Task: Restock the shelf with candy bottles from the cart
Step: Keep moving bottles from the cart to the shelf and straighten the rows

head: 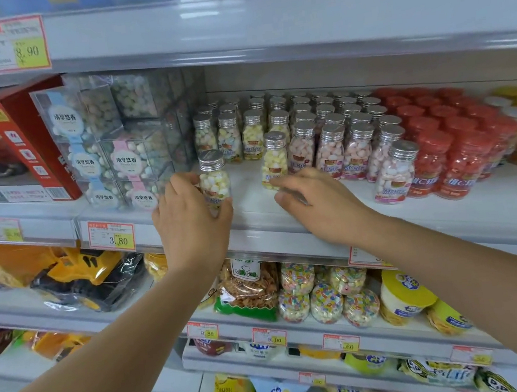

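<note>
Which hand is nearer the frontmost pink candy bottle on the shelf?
Right. The right hand is just left of the pink candy bottle, not touching it; the left hand is farther left, gripping a yellow-and-white candy bottle.

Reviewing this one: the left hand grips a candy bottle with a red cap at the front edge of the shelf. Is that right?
Not quite. In the head view, the left hand grips a candy bottle with a silver cap, not a red one, at the front edge of the shelf.
</note>
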